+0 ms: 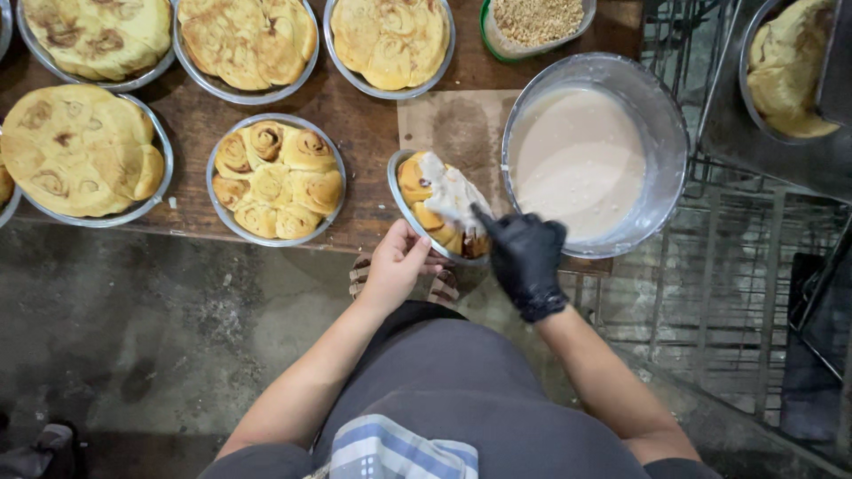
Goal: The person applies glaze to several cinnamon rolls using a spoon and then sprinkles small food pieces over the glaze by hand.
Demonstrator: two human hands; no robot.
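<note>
While the bare left hand (397, 263) curls its grip round the near rim of a small metal pan (397, 188), thumb on top and fingers underneath, it tips the pan up off the table (364, 133) edge toward the person. Inside the pan sits a round of cinnamon rolls (424, 200), half coated in pale glaze. The right hand (525, 255), in a black glove, has its grip pinched together on something thin and dark whose tip rests on the glazed rolls; what the tool is I cannot tell. That wrist is bent down, forearm reaching in from the lower right, while the left forearm comes up from the lower left.

Just beyond the gloved hand stands a big metal bowl (661, 133) of creamy beige glaze (577, 160). Left of the bare hand lies another pan of unglazed rolls (277, 179), and further left and beyond it more pans of baked rolls (82, 149) crowd the table. Past the bowl is a tub of crumbs (536, 19). Right of the bowl stands a wire rack (745, 257).
</note>
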